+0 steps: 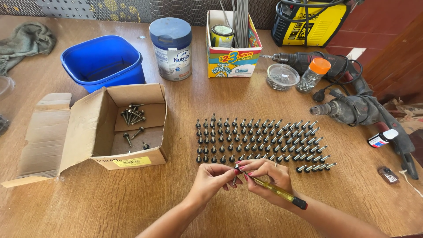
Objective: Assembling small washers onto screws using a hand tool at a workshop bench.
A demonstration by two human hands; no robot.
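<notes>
Yellow-handled screwdriver [275,191] sits clenched in your right hand [269,178], translucent grip with black end cap, tip up against a dark screw [235,177] pinched in your left hand [213,180]. Both hover over the counter [110,202], just below the rows of standing screws [260,141]. Open cardboard box [132,128] to the left holds loose ones.

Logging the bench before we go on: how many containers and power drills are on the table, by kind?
Cardboard boxes: 2
Blue tub: 1
Tin canister: 1
Clear dish: 1
Orange-capped jar: 1
Power drills: 2
Total: 8
</notes>
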